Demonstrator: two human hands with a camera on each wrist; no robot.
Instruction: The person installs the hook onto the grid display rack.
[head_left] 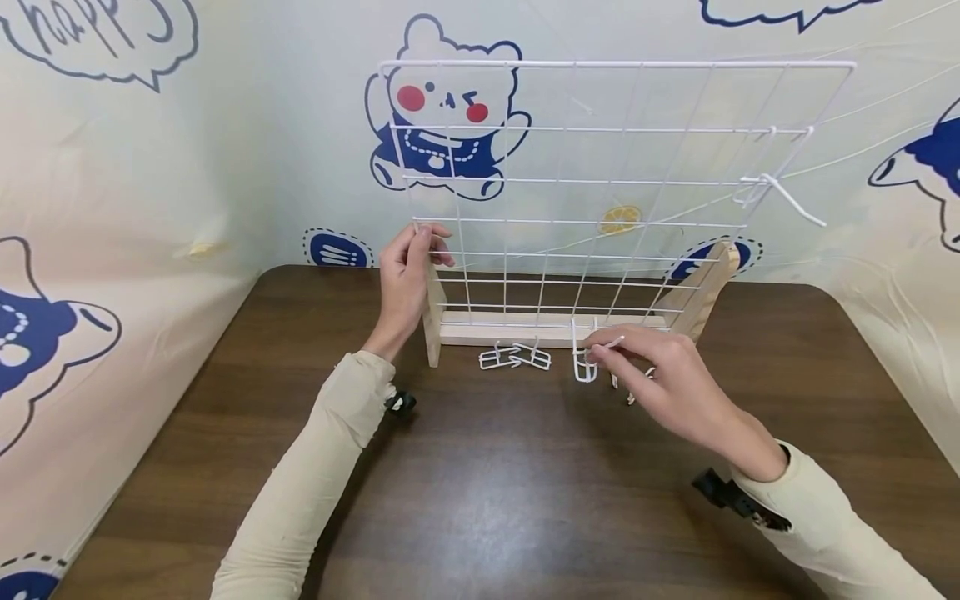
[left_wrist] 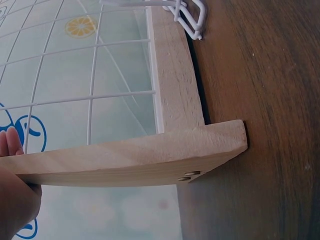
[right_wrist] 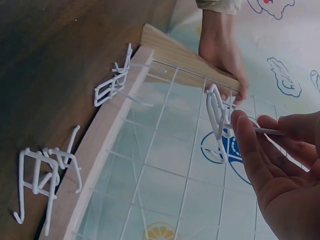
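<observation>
A white wire grid panel (head_left: 622, 64) stands in a wooden stand (head_left: 517, 330). My left hand (head_left: 407, 271) grips the panel's left edge at the top of the wooden side piece (left_wrist: 125, 155). Thumb and fingers of my right hand (head_left: 678, 379) pinch the prong of a white wire hook (head_left: 585, 367), whose framed back faces the panel. In the right wrist view this held hook (right_wrist: 217, 125) overlaps the grid, apart from the loose ones. Another white hook (head_left: 793, 200) hangs on the panel's upper right side, its prong pointing forward.
Two loose hooks (head_left: 498, 358) lie together on the brown table (head_left: 480, 500) before the stand's base bar. More hooks (right_wrist: 37, 172) lie further right, partly hidden under my right hand in the head view. A patterned cloth (head_left: 300, 150) hangs behind the table.
</observation>
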